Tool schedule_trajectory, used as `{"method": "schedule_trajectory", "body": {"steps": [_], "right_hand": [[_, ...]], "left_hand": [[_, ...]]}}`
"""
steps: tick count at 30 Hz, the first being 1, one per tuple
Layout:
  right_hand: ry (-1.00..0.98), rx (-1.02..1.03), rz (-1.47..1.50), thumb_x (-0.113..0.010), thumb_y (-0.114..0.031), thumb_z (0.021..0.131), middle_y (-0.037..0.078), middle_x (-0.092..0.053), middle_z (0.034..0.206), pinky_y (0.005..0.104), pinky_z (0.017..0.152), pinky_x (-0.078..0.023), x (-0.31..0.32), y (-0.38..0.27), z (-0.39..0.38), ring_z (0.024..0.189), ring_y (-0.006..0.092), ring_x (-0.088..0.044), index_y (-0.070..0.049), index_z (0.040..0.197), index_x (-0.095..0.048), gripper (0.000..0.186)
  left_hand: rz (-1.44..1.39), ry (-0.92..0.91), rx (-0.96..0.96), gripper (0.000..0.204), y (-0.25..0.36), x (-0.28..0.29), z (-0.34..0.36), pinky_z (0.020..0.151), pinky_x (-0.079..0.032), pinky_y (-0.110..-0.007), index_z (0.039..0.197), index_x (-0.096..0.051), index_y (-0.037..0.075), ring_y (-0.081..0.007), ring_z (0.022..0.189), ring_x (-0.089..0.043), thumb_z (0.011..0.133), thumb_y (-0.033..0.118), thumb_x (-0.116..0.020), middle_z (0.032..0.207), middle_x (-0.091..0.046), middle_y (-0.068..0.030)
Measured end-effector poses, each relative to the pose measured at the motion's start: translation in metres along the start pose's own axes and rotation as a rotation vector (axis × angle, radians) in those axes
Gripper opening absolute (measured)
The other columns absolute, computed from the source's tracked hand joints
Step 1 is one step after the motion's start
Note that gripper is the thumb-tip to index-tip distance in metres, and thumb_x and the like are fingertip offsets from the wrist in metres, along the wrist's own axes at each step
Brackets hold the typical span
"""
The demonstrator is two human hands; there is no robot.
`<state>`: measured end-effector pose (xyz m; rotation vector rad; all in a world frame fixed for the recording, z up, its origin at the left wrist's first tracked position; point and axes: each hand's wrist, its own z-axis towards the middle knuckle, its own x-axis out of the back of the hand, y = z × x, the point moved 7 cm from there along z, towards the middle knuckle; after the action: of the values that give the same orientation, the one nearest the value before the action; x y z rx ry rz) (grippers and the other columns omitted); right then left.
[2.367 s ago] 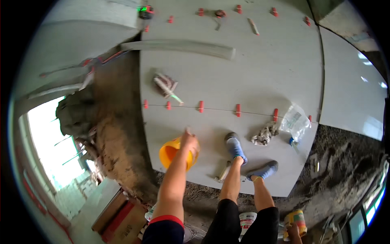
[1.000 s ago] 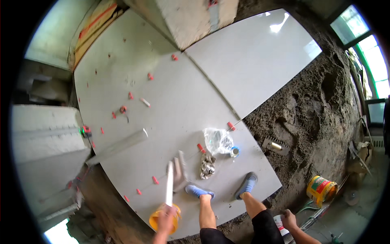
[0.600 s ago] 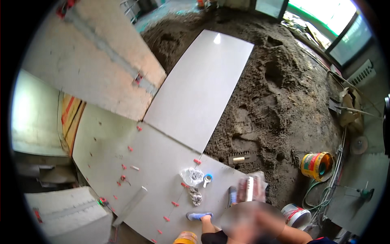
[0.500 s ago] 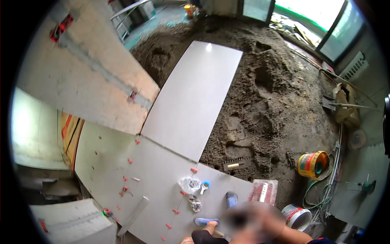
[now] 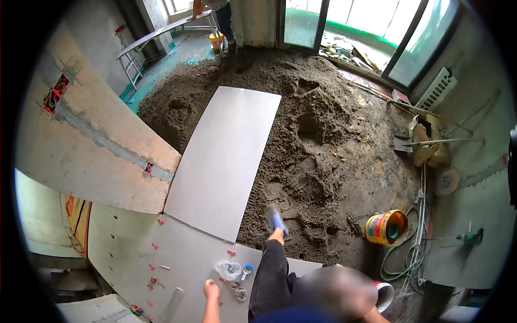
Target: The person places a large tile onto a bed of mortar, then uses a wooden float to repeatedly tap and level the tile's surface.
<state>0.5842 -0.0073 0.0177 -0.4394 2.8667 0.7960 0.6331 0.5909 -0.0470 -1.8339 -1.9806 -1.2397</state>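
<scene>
My left hand [image 5: 211, 290] hovers over the laid pale tiles [image 5: 126, 239], fingers curled in and nothing visible in them. Nearest to it are a clear plastic bag [image 5: 228, 269], a crumpled grey bundle [image 5: 238, 292] and a small blue-topped item with a white handle [image 5: 246, 271]. My right forearm [image 5: 375, 316] comes in at the lower edge; a blurred patch hides that hand and anything in it. My leg [image 5: 267, 277] stretches forward, its blue-grey shoe [image 5: 276, 220] over the mortar bed [image 5: 312, 177]. Beside it lies a large pale slab [image 5: 223, 161].
Red levelling clips [image 5: 161, 222] stand along the tile joints. At the right are an orange-yellow bucket [image 5: 385, 228], a white bucket [image 5: 384, 297], a green hose [image 5: 385, 272] and a shovel [image 5: 403, 144]. Another person [image 5: 223, 19] stands at the far end by a metal trestle [image 5: 161, 33].
My view has shifted, and more of the far room shows. My foot has moved from the tiles out over the mortar. My left hand has come into view; the rectangular trowel no longer shows.
</scene>
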Motion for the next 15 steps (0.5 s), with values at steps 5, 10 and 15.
{"method": "schedule_trajectory", "body": {"steps": [5, 10, 15], "right_hand": [[-0.109, -0.01, 0.073, -0.051, -0.019, 0.087, -0.002, -0.044, 0.053, 0.027, 0.052, -0.04, -0.069, -0.044, -0.001, 0.045, 0.0098, -0.044, -0.01, 0.068, -0.045, 0.022], [0.006, 0.006, -0.029, -0.051, -0.019, 0.086, -0.001, -0.045, 0.054, 0.028, 0.051, -0.042, -0.206, -0.112, 0.021, 0.045, 0.011, -0.045, -0.007, 0.077, -0.05, 0.016], [0.261, 0.168, -0.301, -0.051, -0.02, 0.086, -0.002, -0.042, 0.054, 0.0288, 0.042, -0.041, -0.38, -0.192, 0.084, 0.042, 0.0122, -0.04, -0.006, 0.094, -0.056, 0.016]], "left_hand": [[1.337, -0.727, -0.016, 0.028, -0.076, -0.104, 0.024, 0.086, -0.049, -0.039, 0.101, -0.067, 0.007, -0.0284, 0.099, -0.063, 0.084, 0.025, -0.053, 0.108, -0.065, -0.0136], [1.074, -0.715, -0.064, 0.033, 0.039, -0.213, 0.072, 0.086, -0.047, -0.041, 0.1, -0.067, 0.007, -0.0299, 0.103, -0.061, 0.084, 0.031, -0.051, 0.105, -0.066, -0.0145], [0.008, -0.485, 0.209, 0.028, 0.233, -0.248, 0.129, 0.082, -0.047, -0.034, 0.11, -0.062, 0.008, -0.0222, 0.095, -0.063, 0.083, 0.015, -0.057, 0.107, -0.065, -0.01]]}}
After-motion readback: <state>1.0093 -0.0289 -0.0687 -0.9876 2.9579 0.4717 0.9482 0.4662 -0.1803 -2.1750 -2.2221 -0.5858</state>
